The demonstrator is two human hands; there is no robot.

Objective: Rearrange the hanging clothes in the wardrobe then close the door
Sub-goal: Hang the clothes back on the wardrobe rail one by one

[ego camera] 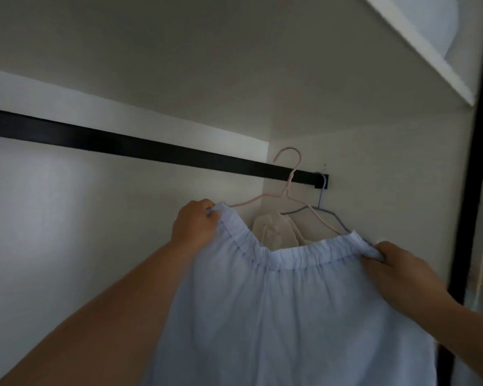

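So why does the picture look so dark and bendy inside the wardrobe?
Head view: the wardrobe is dim, with a soft brighter patch on the back wall; head view: the wide lens bends the black rail and the black door frame into slants; head view: everything looks a bit soft, so the light blue garment held by the left hand and right hand shows little detail.
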